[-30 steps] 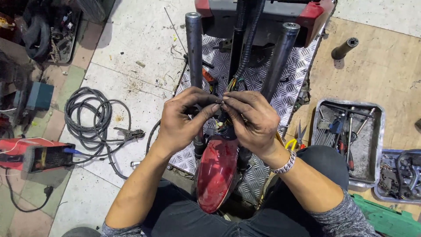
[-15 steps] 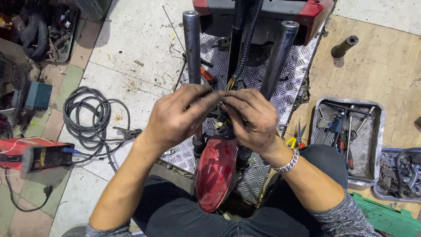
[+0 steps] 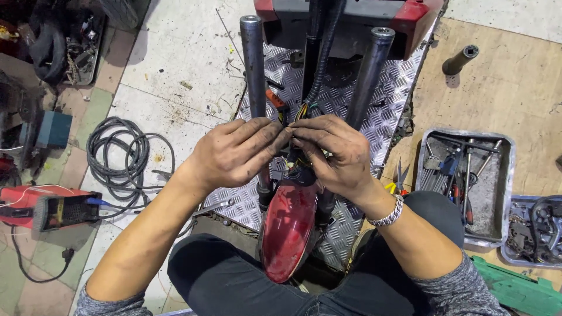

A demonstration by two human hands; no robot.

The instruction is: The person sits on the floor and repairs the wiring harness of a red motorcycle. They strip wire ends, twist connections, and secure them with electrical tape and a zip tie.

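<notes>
Risk: the thin wires (image 3: 293, 153) pinched at the centre, just above the red fender (image 3: 288, 231) and between the two fork tubes, look likely to fray, snap or slip free if the greasy fingertips tug apart. Left hand (image 3: 234, 153), left of the fender's top: palm down, fingers curled inward, thumb and forefinger clenched on the wires. Right hand (image 3: 333, 155), right of the fender's top: wrist bent, fingers arched over the bundle, tips pinching the same wires against the left's.
</notes>
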